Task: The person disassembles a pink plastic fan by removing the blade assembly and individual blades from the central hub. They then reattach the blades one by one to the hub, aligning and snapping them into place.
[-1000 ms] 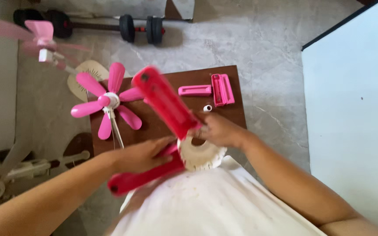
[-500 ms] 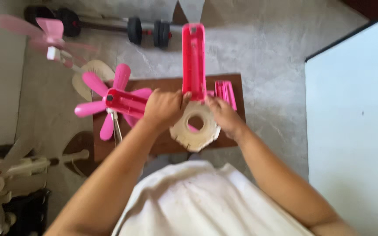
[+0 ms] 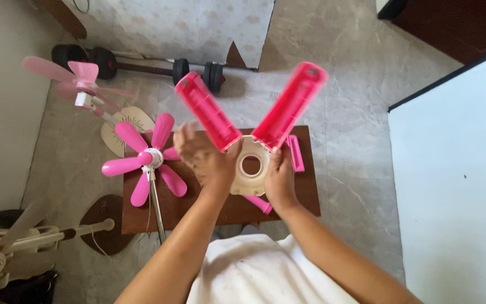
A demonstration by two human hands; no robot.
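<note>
Both hands hold up a cream ring-shaped fan hub (image 3: pixel 252 168) over a small brown wooden table (image 3: pixel 305 194). Two pink blade arms stick up from it in a V: the left pink blade (image 3: pixel 206 117) and the right pink blade (image 3: pixel 289 105), both blurred by motion. My left hand (image 3: pixel 201 155) grips the hub at the base of the left blade. My right hand (image 3: pixel 279 177) holds the hub's right edge under the right blade. Another pink blade (image 3: pixel 257 204) lies on the table below the hub.
An assembled pink six-blade fan (image 3: pixel 147 159) lies on the table's left. A pink bracket piece (image 3: pixel 296 153) lies at the right. On the floor: dumbbells (image 3: pixel 198 71), another pink fan (image 3: pixel 77 84), a cream fan (image 3: pixel 7 247). A white surface (image 3: pixel 457 186) fills the right.
The hub has been turned and lifted: the blade that pointed straight up now leans right, the one that pointed left now leans up-left. The camera view has tilted up, showing more floor and wall.
</note>
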